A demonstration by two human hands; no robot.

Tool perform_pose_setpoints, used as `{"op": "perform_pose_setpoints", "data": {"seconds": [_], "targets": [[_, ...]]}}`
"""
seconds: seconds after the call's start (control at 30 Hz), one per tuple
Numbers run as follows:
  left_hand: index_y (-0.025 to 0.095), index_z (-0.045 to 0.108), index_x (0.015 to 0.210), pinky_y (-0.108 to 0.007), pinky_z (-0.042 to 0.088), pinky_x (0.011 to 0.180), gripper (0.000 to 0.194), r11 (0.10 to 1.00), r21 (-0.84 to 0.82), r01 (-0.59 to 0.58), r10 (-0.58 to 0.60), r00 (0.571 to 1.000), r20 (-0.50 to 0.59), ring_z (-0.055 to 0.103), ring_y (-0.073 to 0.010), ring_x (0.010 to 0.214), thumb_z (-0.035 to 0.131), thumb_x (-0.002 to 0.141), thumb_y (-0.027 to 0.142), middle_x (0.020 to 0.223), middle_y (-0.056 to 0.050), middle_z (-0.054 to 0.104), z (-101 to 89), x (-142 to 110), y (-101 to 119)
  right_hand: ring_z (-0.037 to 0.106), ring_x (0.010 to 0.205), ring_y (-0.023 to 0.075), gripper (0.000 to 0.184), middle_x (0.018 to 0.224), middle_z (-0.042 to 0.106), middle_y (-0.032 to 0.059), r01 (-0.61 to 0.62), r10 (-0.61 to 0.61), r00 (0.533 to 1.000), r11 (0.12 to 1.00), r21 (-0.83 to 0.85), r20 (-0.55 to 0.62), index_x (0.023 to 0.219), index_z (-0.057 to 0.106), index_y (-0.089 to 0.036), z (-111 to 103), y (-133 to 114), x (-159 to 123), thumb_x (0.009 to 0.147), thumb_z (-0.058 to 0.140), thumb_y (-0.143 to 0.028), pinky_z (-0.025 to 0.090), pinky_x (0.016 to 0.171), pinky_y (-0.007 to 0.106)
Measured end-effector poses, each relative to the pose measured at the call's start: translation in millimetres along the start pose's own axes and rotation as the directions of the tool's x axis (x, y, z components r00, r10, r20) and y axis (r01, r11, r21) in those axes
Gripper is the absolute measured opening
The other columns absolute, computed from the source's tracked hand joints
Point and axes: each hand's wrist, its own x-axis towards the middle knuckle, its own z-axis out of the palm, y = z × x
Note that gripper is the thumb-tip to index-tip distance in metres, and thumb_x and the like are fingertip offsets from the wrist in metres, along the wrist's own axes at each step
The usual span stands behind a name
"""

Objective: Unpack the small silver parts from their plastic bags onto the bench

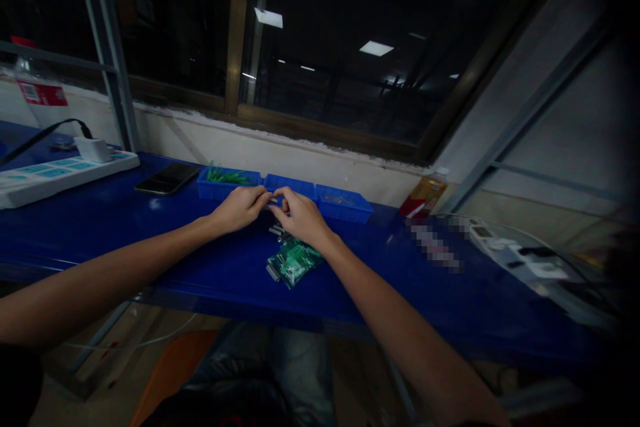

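Note:
My left hand [241, 207] and my right hand [299, 215] meet above the blue table, fingertips pinched together. Between them is a small, light-coloured piece [273, 200], too small and blurred to name. Just below my right hand lies a pile of green circuit boards [296, 261], some with grey metal connectors [273, 272] along their edges. Behind my hands stand blue bins in a row: the left bin [207, 188] holds green strips or wires [227, 175], the middle bin [290, 183] is partly hidden by my hands, and the right bin [345, 212] holds small thin parts.
A phone [167, 179] and a white power strip [65, 177] lie on the left of the table [210, 280]. Beyond them stands a bottle with a red cap [40, 90]. On the right are a drink bottle [425, 193] and another white power strip [525, 260] with cables.

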Motion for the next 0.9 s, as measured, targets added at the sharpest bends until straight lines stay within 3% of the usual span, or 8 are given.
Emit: {"op": "perform_pose_setpoints", "data": {"seconds": [0.17,0.37,0.5,0.6,0.67,0.77,0.83,0.9], "targets": [[0.015,0.053,0.070,-0.024,0.036,0.056,0.033,1.000,-0.028,-0.004,0.005,0.999,0.032,0.054,-0.0124,0.058,0.032,0.090,0.031,0.061,-0.002,0.057,0.7,-0.4,-0.8,0.056,0.077,0.0146,0.016,0.083,0.062,0.0043,-0.021,0.020,1.000,0.999,-0.050,-0.020,0.095,0.054,-0.018,-0.7,-2.7,1.3,0.087,0.044,-0.027,0.037,0.069,0.025],[0.014,0.050,0.106,-0.022,0.038,0.054,0.027,0.989,-0.138,-0.049,0.052,0.999,0.012,0.054,-0.0117,0.059,0.045,0.084,0.028,0.071,-0.001,0.059,1.4,-1.2,-0.1,0.058,0.078,0.0168,0.028,0.079,0.063,0.0060,-0.073,0.073,0.997,0.992,-0.105,-0.002,0.085,0.054,-0.018,0.3,0.7,2.6,0.092,0.030,-0.029,0.036,0.068,0.026],[0.015,0.053,0.098,-0.023,0.039,0.057,0.020,0.989,-0.114,-0.096,0.095,0.995,-0.015,0.056,-0.0130,0.064,0.047,0.083,0.026,0.072,-0.002,0.060,-0.1,-0.6,-2.0,0.057,0.074,0.0155,0.030,0.075,0.061,0.0048,-0.061,0.060,0.998,0.996,-0.067,-0.006,0.084,0.053,-0.018,1.7,3.1,2.0,0.092,0.028,-0.031,0.035,0.065,0.025],[0.014,0.055,0.095,-0.024,0.040,0.060,0.019,0.994,-0.076,-0.083,0.081,0.996,-0.029,0.056,-0.0135,0.066,0.043,0.086,0.026,0.077,-0.004,0.062,-1.0,-0.3,-2.4,0.055,0.071,0.0143,0.024,0.075,0.060,0.0023,-0.030,0.030,0.999,0.999,0.019,-0.033,0.098,0.052,-0.018,2.0,3.1,0.8,0.089,0.038,-0.035,0.036,0.064,0.024],[0.013,0.056,0.092,-0.025,0.039,0.060,0.022,0.996,-0.055,-0.077,0.077,0.997,-0.011,0.056,-0.0141,0.067,0.040,0.087,0.027,0.077,-0.005,0.062,-0.1,-0.2,-1.4,0.054,0.071,0.0139,0.025,0.077,0.060,0.0016,-0.008,0.011,0.999,0.999,0.052,-0.048,0.105,0.049,-0.018,1.5,2.4,0.3,0.086,0.045,-0.034,0.037,0.065,0.024],[0.013,0.058,0.083,-0.025,0.039,0.061,0.028,0.997,-0.037,-0.065,0.067,0.996,0.061,0.056,-0.0143,0.065,0.035,0.090,0.028,0.071,-0.004,0.061,-1.4,1.1,0.9,0.054,0.074,0.0134,0.017,0.082,0.060,0.0028,0.010,-0.007,0.999,0.998,0.057,-0.053,0.098,0.052,-0.019,0.5,1.1,0.6,0.086,0.044,-0.028,0.037,0.068,0.024],[0.013,0.059,0.078,-0.026,0.040,0.062,0.032,0.999,-0.032,-0.035,0.038,0.991,0.130,0.056,-0.0143,0.065,0.034,0.090,0.029,0.069,-0.003,0.061,-11.0,3.0,1.9,0.054,0.075,0.0136,0.016,0.084,0.061,0.0036,0.014,-0.012,0.999,0.999,0.046,-0.050,0.093,0.053,-0.019,0.1,0.8,1.2,0.087,0.042,-0.028,0.037,0.069,0.024],[0.011,0.060,0.080,-0.026,0.042,0.066,0.031,0.999,-0.030,0.027,-0.023,0.992,0.126,0.057,-0.0141,0.068,0.037,0.090,0.028,0.072,-0.003,0.062,-30.6,5.1,2.5,0.055,0.076,0.0141,0.017,0.084,0.061,0.0040,0.002,0.000,0.999,0.999,0.033,-0.043,0.090,0.053,-0.018,-0.3,1.1,1.6,0.088,0.040,-0.029,0.037,0.069,0.025]]}}
